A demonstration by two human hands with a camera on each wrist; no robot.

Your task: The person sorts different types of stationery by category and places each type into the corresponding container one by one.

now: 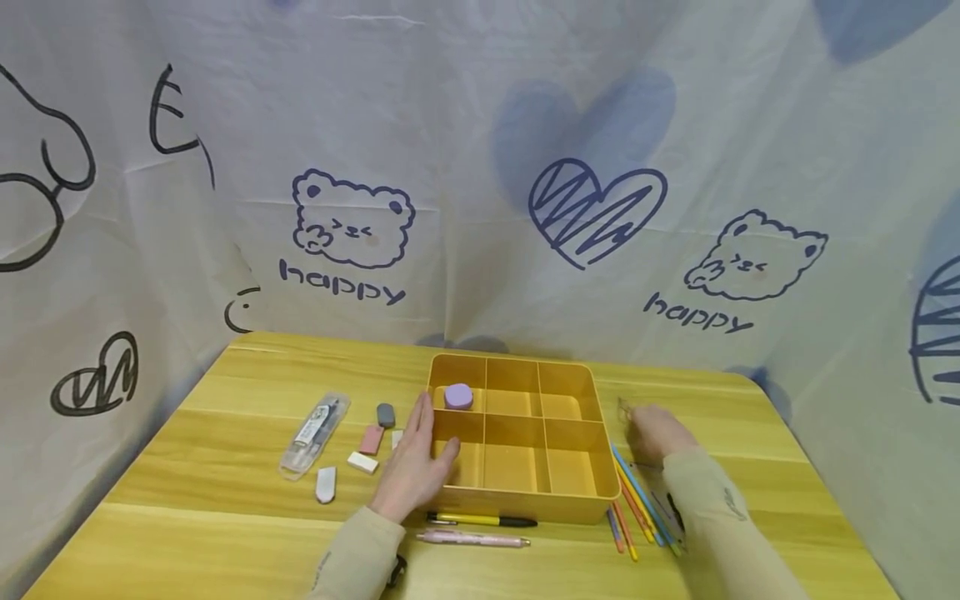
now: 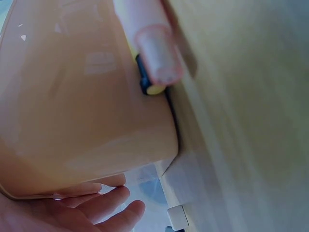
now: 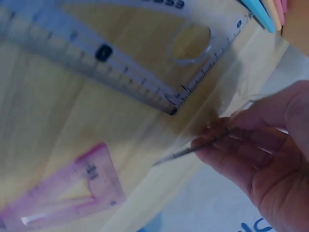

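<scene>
A yellow organizer box [image 1: 525,504] with several compartments stands mid-table. My left hand [image 1: 416,471] grips its left wall, fingers outside and thumb over the rim; the left wrist view shows those fingers [image 2: 113,208] reaching past the box's corner. One compartment, at the far left, holds a small purple block [image 1: 458,397] of unclear kind. To the right of the box, my right hand [image 1: 660,432] pinches a clear plastic ruler [image 3: 193,149], seen nearly edge-on with tick marks. Near that hand lie a clear set square [image 3: 193,82] and a pink set square [image 3: 104,179].
Several coloured pencils [image 1: 637,492] lie along the box's right side. In front are a yellow-and-black pen [image 1: 480,520] and a pink pen [image 1: 472,540]. Leftward lie a clear case [image 1: 315,436], a grey eraser [image 1: 386,415], a pink eraser [image 1: 371,439] and a white eraser [image 1: 363,462].
</scene>
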